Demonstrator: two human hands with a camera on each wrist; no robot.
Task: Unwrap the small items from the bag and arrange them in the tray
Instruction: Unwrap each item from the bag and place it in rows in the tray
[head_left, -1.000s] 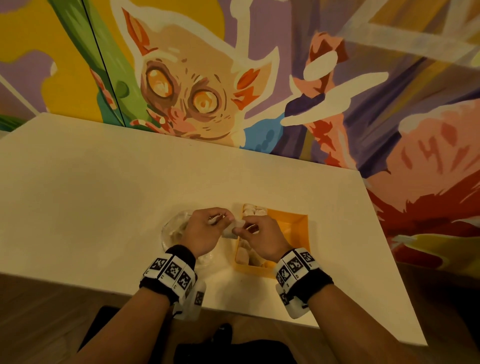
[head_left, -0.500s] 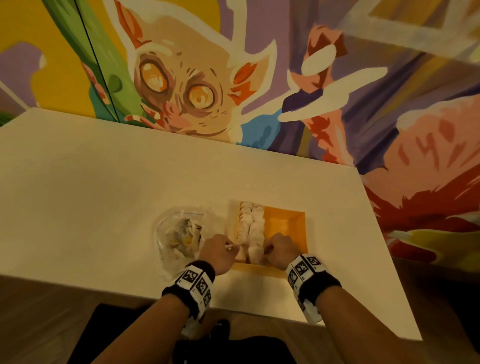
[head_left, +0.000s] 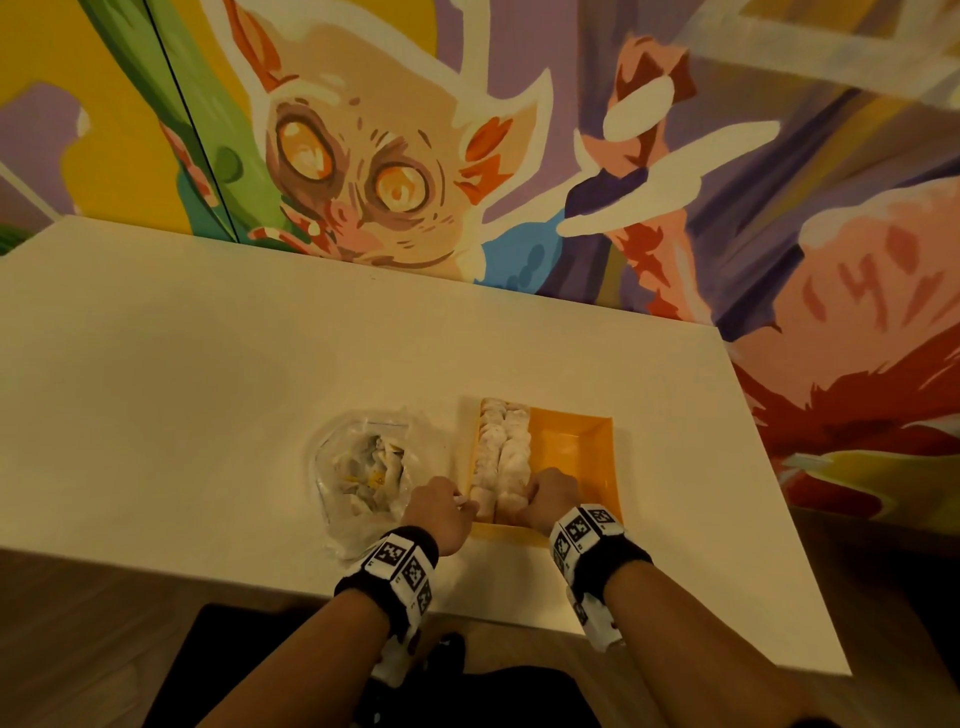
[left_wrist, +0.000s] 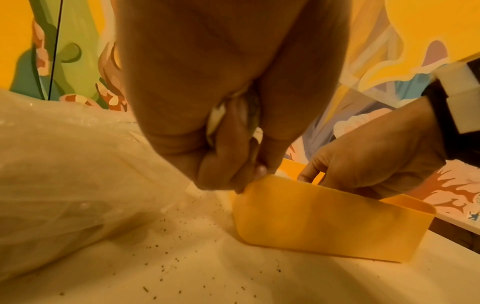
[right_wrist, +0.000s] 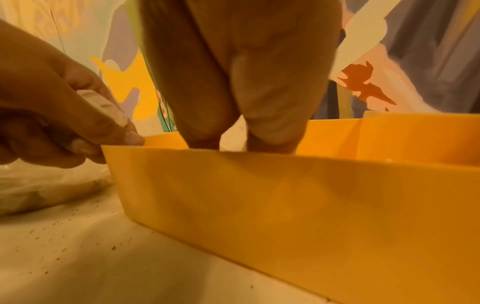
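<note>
The left hand (head_left: 440, 515) sits at the near left corner of the shallow orange plastic tray (head_left: 582, 441), its curled fingers pinching a crumpled pale wrapper (right_wrist: 103, 107). The right hand (head_left: 549, 498) dips its fingers over the tray's near wall; whether they grip anything cannot be told. Two rows of small whitish unwrapped items (head_left: 503, 457) fill the tray's left side. A clear plastic bag (head_left: 358, 470) lies just left of the tray on the white table (head_left: 208, 389).
</note>
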